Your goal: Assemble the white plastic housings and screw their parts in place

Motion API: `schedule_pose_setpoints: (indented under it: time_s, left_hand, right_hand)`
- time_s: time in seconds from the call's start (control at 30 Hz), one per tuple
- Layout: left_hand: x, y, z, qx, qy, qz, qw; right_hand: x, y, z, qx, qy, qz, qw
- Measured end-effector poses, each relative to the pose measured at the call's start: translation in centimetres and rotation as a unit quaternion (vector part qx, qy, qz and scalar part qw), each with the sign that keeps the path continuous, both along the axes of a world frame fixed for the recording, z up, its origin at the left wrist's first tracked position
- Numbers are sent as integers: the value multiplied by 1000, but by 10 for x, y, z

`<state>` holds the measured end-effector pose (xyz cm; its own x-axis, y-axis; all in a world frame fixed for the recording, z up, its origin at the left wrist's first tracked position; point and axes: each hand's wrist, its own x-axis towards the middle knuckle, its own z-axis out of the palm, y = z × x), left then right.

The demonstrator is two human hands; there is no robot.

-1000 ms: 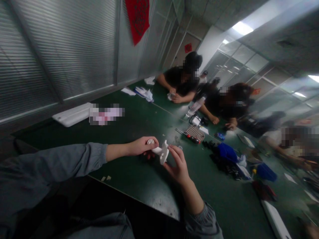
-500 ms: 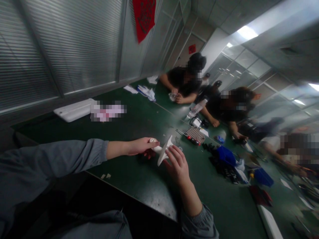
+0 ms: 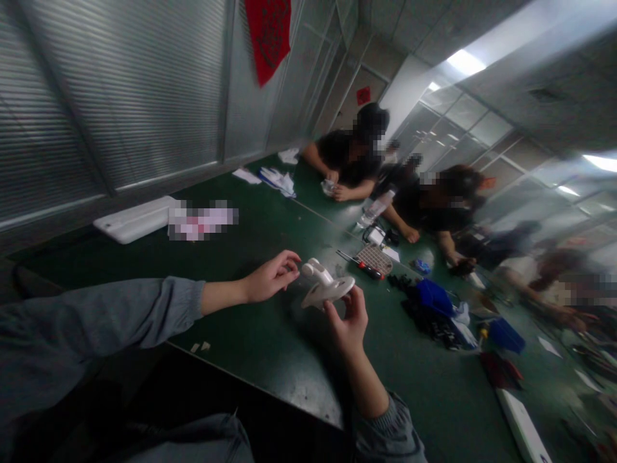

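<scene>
A white stand (image 3: 328,289) with a flat, rounded base and a short jointed neck is held up over the green table. My right hand (image 3: 351,318) pinches the edge of its base between thumb and fingers. The neck (image 3: 315,270) points up and toward my left hand. Just left of the neck, my left hand (image 3: 272,278) holds nothing; its fingers are loosely bent, with the thumb apart from them, and a small gap separates it from the stand.
On the green table (image 3: 270,360) lie a red-and-black screwdriver (image 3: 371,270), a mesh pad (image 3: 378,257), blue bins (image 3: 434,299) and a white slab-like device (image 3: 139,218). Small pale scraps (image 3: 205,346) sit near the front edge. Several people (image 3: 347,157) work farther along.
My left hand has let go of the stand's neck and moved slightly away. The right hand has turned the stand, so the base now lies flatter with the neck on top.
</scene>
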<state>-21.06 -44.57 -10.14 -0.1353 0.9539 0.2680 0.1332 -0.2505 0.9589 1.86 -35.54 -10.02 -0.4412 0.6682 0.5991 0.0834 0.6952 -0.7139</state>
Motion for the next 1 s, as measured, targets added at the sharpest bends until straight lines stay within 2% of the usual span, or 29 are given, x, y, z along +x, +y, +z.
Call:
schedule_pose_setpoints:
  time_s: [0.07,0.13,0.27,0.33,0.53,0.67,0.8,1.0]
  left_hand:
    - [-2,-5,0,55,124,20,991]
    - [-2,-11,1,104,232,3,967]
    - [2,-16,2,185,332,-45,924]
    - [5,-16,1,193,345,-54,917]
    - [6,-14,4,124,330,-29,935]
    - [8,-16,7,99,255,-22,962]
    - [12,-15,3,58,159,-20,985]
    - [12,-15,3,36,156,-25,987]
  right_hand:
    - [-4,1,-2,-124,45,-1,991]
    - [-7,3,-4,-207,74,-10,976]
    - [-13,4,-10,-274,116,-14,954]
    - [-16,1,-11,-278,117,-8,953]
    - [-26,-12,-12,-241,95,26,965]
    - [-30,-19,-16,-205,66,58,975]
    - [-32,-23,-19,-154,35,71,985]
    - [-27,-23,-14,-121,18,87,989]
